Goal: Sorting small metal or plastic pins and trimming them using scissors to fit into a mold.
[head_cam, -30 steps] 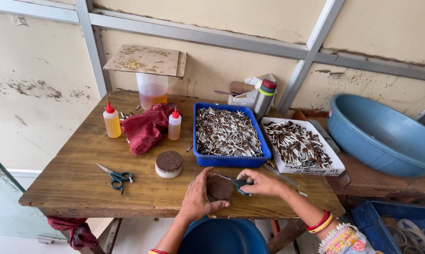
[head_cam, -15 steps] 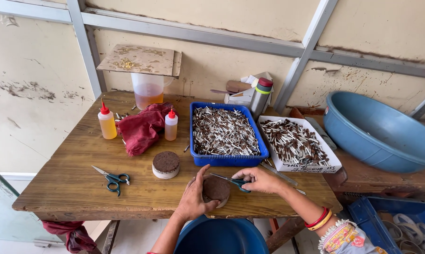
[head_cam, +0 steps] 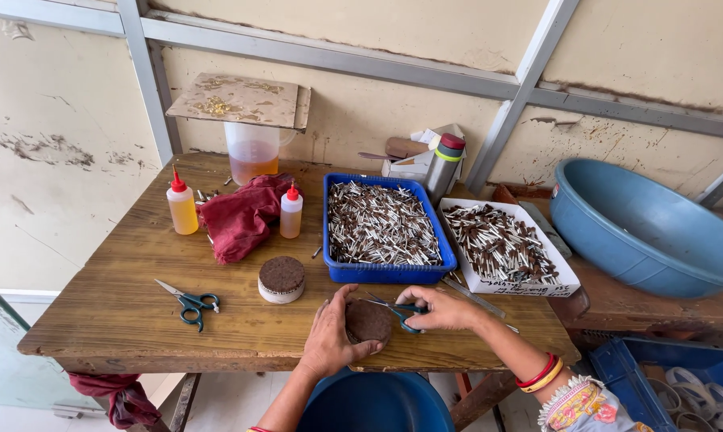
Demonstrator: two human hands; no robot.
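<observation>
Two hands work at the near edge of the table (head_cam: 137,304), just in front of the blue tray (head_cam: 385,274): the left hand (head_cam: 329,340) has its fingers curled around a brown disc (head_cam: 368,322), and the right hand (head_cam: 445,308) grips teal-handled scissors (head_cam: 400,308) at its rim. Trimming seems underway; turning the disc steadily looks needed.

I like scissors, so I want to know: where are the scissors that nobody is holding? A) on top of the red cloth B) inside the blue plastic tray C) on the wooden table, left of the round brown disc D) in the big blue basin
C: the green-handled loose scissors lie flat on the wooden table, left of the round brown disc on its white base, away from both hands.
</observation>
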